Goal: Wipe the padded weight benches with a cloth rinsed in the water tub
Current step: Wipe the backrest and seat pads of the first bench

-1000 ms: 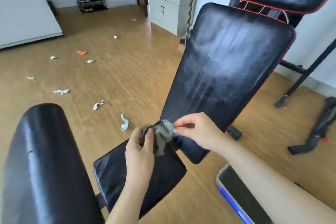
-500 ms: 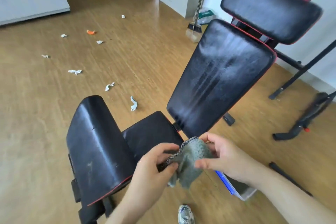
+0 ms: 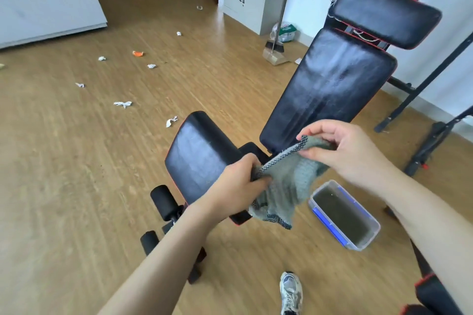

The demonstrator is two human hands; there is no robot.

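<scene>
Above the bench seat, left hand (image 3: 240, 181) and right hand (image 3: 340, 151) both pinch the grey cloth (image 3: 284, 186), stretched between them in mid-air. I read this as unfolding before a rinse or wipe; next I'd dip it in the water tub (image 3: 368, 243) on the floor just right, or press it onto the streaked back pad (image 3: 330, 84). Wooden floor (image 3: 76, 161) littered with paper scraps (image 3: 122, 104).

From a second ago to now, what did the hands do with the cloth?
Both hands pulled the bunched cloth open: the left hand holds one end of its edge, the right hand the other. They also backed away from the bench pads toward the water tub on the floor. Neither grip let go. The bench and the floor litter stayed put.
</scene>
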